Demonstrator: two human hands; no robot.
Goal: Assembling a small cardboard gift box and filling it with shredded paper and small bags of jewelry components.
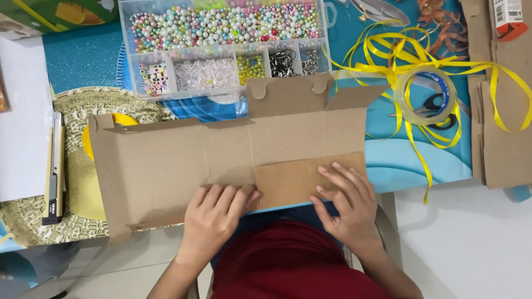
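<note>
A flattened brown cardboard box (183, 163) lies across the near table edge, flaps spread at its top and left. A smaller, darker cardboard panel (288, 180) lies over its lower right part. My left hand (213, 216) presses flat on the box's near edge, fingertips touching the panel's left side. My right hand (343, 202) lies flat on the panel's right end, fingers spread. Neither hand grips anything.
A clear compartment box of coloured beads (221, 44) stands behind the cardboard. A roll of clear tape (425, 95), black-handled scissors (438, 111) and loose yellow ribbon (399, 55) lie at the right. A utility knife (54, 171) rests on a gold mat at the left. More cardboard (504, 138) lies far right.
</note>
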